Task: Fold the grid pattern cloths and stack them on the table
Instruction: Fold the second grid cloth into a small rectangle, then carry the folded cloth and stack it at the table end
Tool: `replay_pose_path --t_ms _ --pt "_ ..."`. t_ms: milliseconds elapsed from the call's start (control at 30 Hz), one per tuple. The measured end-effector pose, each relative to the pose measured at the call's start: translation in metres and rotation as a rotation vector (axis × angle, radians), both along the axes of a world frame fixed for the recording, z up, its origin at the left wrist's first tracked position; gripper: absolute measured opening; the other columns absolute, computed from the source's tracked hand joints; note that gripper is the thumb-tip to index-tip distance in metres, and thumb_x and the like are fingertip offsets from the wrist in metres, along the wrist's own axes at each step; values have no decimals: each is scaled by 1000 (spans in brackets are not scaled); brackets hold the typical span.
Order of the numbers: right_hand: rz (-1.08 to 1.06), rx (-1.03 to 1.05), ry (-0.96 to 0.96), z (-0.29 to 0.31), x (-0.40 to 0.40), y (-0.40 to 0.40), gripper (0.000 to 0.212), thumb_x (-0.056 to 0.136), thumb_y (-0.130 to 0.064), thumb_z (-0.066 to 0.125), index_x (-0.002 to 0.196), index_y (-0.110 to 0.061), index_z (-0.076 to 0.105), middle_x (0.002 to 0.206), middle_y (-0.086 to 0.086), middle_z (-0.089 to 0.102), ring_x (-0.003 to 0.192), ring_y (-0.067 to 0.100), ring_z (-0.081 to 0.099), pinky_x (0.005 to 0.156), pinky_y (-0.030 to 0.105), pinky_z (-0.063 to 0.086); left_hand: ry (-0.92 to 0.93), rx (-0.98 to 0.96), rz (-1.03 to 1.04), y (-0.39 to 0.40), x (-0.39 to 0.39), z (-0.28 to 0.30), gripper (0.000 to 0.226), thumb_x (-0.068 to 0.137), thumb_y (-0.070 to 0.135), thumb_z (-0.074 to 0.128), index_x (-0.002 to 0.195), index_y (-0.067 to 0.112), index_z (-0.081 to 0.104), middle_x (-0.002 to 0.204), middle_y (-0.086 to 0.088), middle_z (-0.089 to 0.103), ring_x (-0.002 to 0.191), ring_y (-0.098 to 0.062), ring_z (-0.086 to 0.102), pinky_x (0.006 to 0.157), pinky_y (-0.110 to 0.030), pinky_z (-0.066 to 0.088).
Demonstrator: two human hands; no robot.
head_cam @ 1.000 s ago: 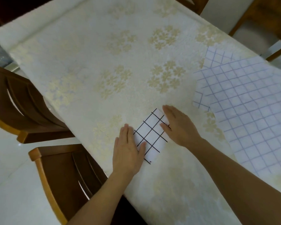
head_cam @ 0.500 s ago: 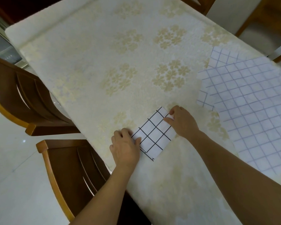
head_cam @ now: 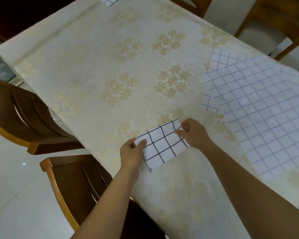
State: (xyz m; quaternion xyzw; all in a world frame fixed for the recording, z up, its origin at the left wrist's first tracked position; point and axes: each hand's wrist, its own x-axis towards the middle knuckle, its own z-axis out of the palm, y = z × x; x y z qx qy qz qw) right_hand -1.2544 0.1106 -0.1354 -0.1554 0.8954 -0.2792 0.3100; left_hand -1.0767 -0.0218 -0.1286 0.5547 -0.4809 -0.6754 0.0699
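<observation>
Head view: our left hand [head_cam: 130, 153] and right hand [head_cam: 193, 133] pinch the folded cloth [head_cam: 162, 145] at the table [head_cam: 93, 69] edge; we should lift evenly, probably toward a stack.

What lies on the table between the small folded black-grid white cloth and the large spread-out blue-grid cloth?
In the head view, only bare cream floral tablecloth separates the folded black-grid cloth from the blue-grid cloth, apart from the right hand pinching the folded cloth's edge.

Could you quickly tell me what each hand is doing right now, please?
Left hand: pinches the left end of the folded black-grid cloth.
Right hand: pinches the same cloth's right end.
</observation>
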Motion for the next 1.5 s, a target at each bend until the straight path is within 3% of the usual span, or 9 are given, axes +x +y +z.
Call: replay_pose_path --t_ms 133,233,367,467,567,700,900,1067,1500 --pt "-306 -254 -244 26 19 26 26 84 -29 80 103 -17 69 88 0 71 88 18 68 77 29 51 104 146 41 5 -2 29 13 95 15 64 105 7 70 96 -8 76 82 -21 73 71 -36 61" --pt "-462 -374 -378 49 38 49 15 87 -25 76 94 -11 76 93 12 76 89 29 73 78 39 59 129 223 22 11 -4 47 14 95 18 65 103 8 70 95 -10 77 86 -26 74 76 -45 61" --pt "-640 -527 -444 75 70 79 13 94 -16 67 89 -5 71 86 13 73 75 19 69 67 33 56 84 284 -152 30 -3 65 23 99 28 59 105 9 69 97 -11 77 89 -31 74 84 -52 58" --pt "-744 -528 -412 77 98 102 15 93 -23 66 88 -10 70 86 11 73 76 21 68 68 36 52 20 129 -367 45 10 62 35 104 32 48 101 6 70 93 -8 77 88 -28 74 87 -50 57" --pt "-813 -461 -316 73 126 119 44 77 -46 65 86 -4 57 81 14 61 76 23 58 73 37 44 10 -90 -543 59 18 58 52 101 49 44 95 -1 60 92 -13 68 89 -36 65 84 -49 52" --pt "-924 -462 -203 77 165 133 37 98 -46 54 93 -11 63 76 12 63 70 23 63 61 31 50 78 -401 -733 83 19 71 39 106 36 35 75 13 42 72 -4 46 65 -7 43 64 -26 34" --pt "-949 -314 72 84 205 145 51 102 -48 38 69 -10 37 60 3 33 52 7 33 56 29 29 171 -602 -886 96 25 79 37 105 31 36 69 21 37 58 3 38 52 -3 39 53 -18 33" --pt "-924 -281 161 91 222 157 47 103 -41 42 65 -14 34 57 1 33 50 6 31 53 27 27 123 -662 -910 110 43 80 38 105 34 34 70 19 39 58 3 40 52 -1 44 52 -18 35" --pt "-489 -433 99 103 237 177 38 104 -26 45 70 -9 42 59 0 45 55 9 38 55 29 32 -17 -714 -443 149 143 91 37 106 34 34 80 15 51 68 -3 54 59 -7 49 53 -21 36"
